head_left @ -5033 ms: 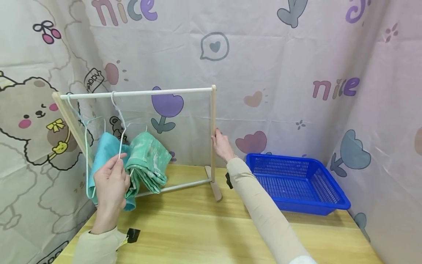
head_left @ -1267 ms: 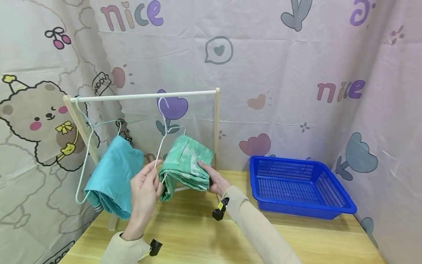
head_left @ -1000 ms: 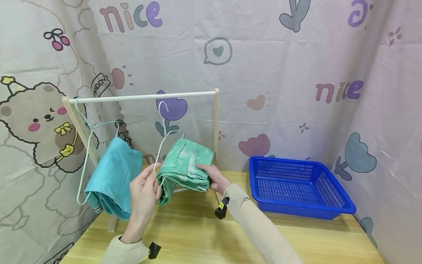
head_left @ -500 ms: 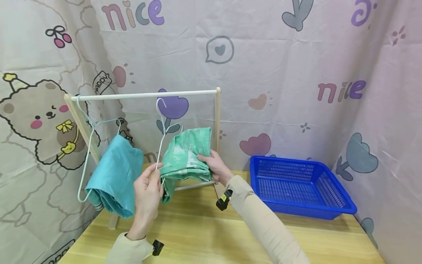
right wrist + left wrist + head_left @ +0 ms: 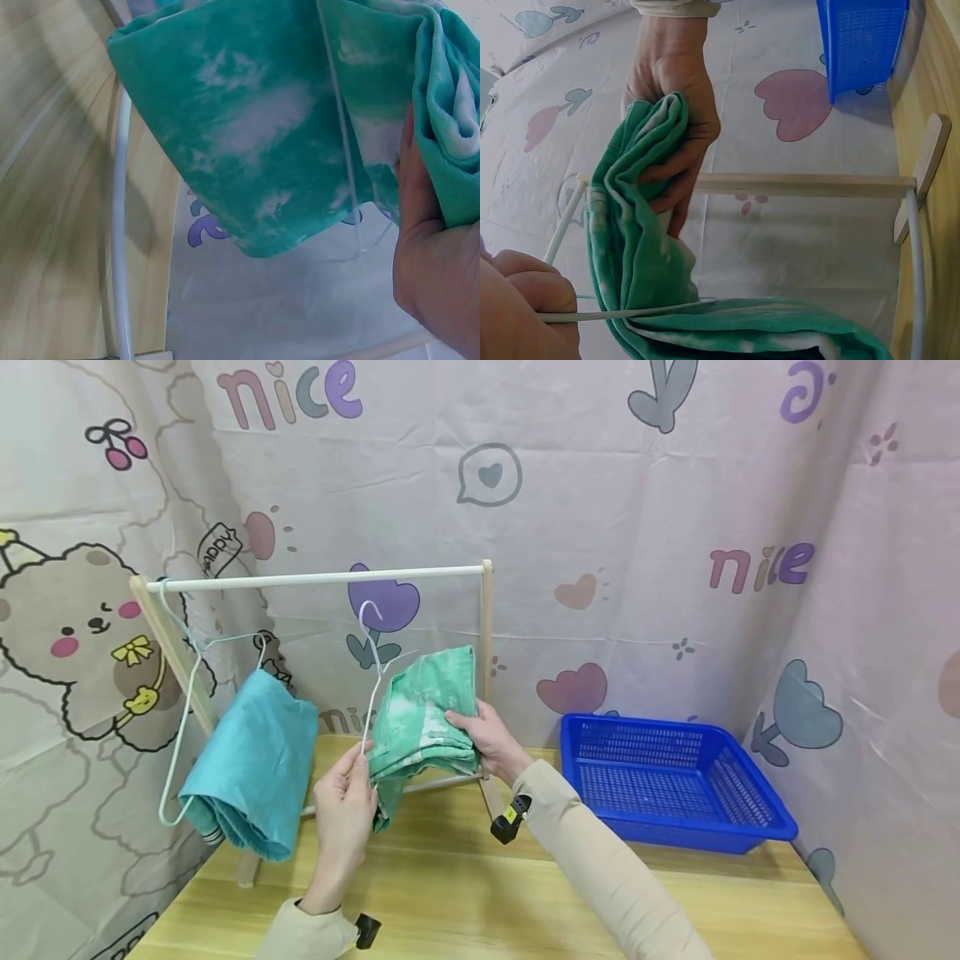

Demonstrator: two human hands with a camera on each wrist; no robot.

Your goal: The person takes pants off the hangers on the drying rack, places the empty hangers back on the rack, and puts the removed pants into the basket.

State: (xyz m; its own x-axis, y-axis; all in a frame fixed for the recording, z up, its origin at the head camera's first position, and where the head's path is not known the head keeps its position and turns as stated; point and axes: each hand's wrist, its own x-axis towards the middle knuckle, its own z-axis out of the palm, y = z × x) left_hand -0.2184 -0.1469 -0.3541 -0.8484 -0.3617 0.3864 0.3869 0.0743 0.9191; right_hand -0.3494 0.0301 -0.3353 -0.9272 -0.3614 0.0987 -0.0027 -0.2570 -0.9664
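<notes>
My left hand (image 5: 347, 806) pinches the lower side of a white wire hanger (image 5: 372, 693), whose hook stands below the rack's rod, off it. Folded over the hanger's lower bar is a green and white tie-dyed garment (image 5: 423, 710). My right hand (image 5: 495, 739) grips the garment's right end, thumb in front and fingers behind, and holds it raised. In the left wrist view the layered folds (image 5: 641, 217) lie in the right hand, while the other end drapes past the hanger wire. The right wrist view shows the hanging panel (image 5: 247, 127).
A small clothes rack (image 5: 315, 580) with wooden posts stands on the wooden table (image 5: 480, 893). At its left end a turquoise garment (image 5: 258, 760) hangs on a pale hanger (image 5: 183, 727). To the right sits a blue plastic basket (image 5: 675, 839). Patterned cloth surrounds the table.
Five seconds ago the white hanger hung on the rod and my right hand held the right post. Now the hanger is off, further right, and my right hand has lifted the green garment's right end.
</notes>
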